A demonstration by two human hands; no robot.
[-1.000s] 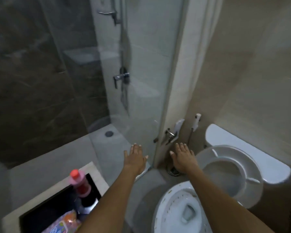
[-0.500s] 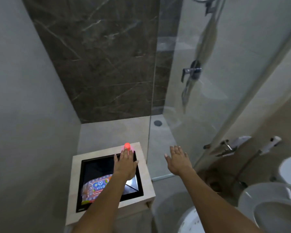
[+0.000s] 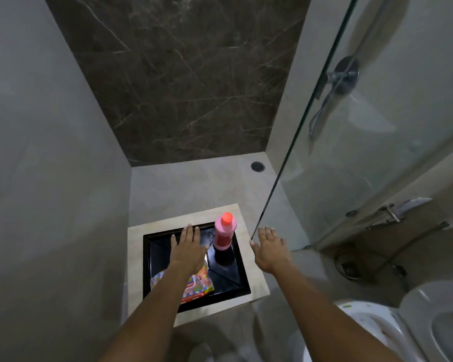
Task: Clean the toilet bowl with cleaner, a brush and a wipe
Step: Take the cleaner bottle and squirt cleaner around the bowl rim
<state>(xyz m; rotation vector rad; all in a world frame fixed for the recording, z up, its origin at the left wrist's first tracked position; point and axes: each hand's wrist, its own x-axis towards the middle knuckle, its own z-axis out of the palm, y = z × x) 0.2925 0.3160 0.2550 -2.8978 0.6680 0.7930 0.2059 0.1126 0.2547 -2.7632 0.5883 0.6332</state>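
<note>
A pink cleaner bottle [image 3: 225, 233] with an orange-red cap stands upright in a black square basin [image 3: 228, 280] set in a beige counter. A colourful wipes pack [image 3: 196, 283] lies in the basin's near part, partly under my left forearm. My left hand [image 3: 187, 246] hovers flat over the basin, fingers straight, just left of the bottle and apart from it. My right hand [image 3: 270, 248] is spread open to the right of the bottle, above the counter's edge. The white toilet bowl [image 3: 364, 325] with its raised seat [image 3: 439, 327] shows at the bottom right. No brush is in view.
A glass shower partition [image 3: 285, 165] runs from the counter's far right corner upward. Behind it are a shower mixer [image 3: 343, 77] and a floor drain [image 3: 258, 166]. A hose holder [image 3: 392, 212] hangs on the right wall. A grey wall closes the left side.
The view has swung left from the toilet to the basin counter. My left hand has shifted left off the bottle, so the whole bottle shows. Both hands stay flat and hold nothing.
</note>
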